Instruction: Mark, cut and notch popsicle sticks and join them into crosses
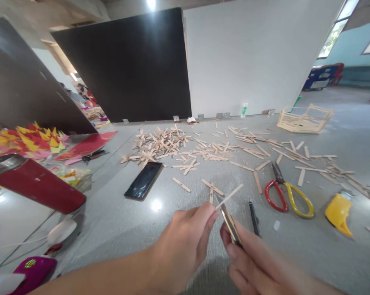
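Across the grey surface [105, 229], loose sticks [162, 143] are lying scattered, with a red flask [40, 184] leaning at the left and a stick frame [306, 121] sitting at the far right. Near the front, the left hand [185, 237] and right hand [255, 258] are working close together. A dark phone [144, 181] is lying beyond the left hand, and scissors [287, 192] are resting to the right. The right fingers are curling closed around a cutter [230, 224], which is pointing up and left. The left fingers are pinching shut on one thin wooden stick [230, 196]; it is jutting up and right from their tips, passing just beside the cutter's front end. Whether these two are touching is hard to tell.
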Motion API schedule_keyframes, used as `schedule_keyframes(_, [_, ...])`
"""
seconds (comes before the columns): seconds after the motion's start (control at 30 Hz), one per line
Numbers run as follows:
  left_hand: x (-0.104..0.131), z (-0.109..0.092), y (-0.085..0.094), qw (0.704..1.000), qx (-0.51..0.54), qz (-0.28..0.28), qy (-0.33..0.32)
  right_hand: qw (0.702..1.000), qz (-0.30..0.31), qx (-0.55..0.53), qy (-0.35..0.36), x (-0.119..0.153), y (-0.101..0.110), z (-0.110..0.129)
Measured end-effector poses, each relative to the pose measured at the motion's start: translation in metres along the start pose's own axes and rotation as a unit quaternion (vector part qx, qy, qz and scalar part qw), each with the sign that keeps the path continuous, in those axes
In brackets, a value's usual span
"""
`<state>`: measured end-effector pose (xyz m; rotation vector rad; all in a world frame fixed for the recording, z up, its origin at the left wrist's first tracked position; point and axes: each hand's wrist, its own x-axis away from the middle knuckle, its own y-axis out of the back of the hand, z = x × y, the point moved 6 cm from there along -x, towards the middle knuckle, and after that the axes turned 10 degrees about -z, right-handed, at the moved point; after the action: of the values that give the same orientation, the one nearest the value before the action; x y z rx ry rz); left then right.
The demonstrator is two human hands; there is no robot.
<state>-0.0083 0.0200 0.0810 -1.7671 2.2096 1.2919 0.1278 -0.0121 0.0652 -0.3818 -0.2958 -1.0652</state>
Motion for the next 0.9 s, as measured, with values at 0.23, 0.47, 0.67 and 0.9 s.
schedule_keyframes(0.23, [-0.011,0.002,0.011,0.997,-0.026,0.057,0.039,0.983,0.080,-0.063,-0.150,0.013,0.013,0.001])
schedule_keyframes(0.47, [-0.015,0.001,0.014,0.992,-0.027,0.086,0.090,0.988,-0.019,0.121,-0.091,0.014,0.029,0.005])
schedule_keyframes(0.67, [-0.016,0.006,0.019,0.989,-0.013,0.028,0.147,0.803,-0.278,0.449,0.275,0.013,0.055,0.034])
schedule_keyframes(0.9, [-0.013,0.008,0.008,0.991,0.028,0.004,0.131,0.903,-0.233,0.302,0.199,0.014,0.045,0.034])
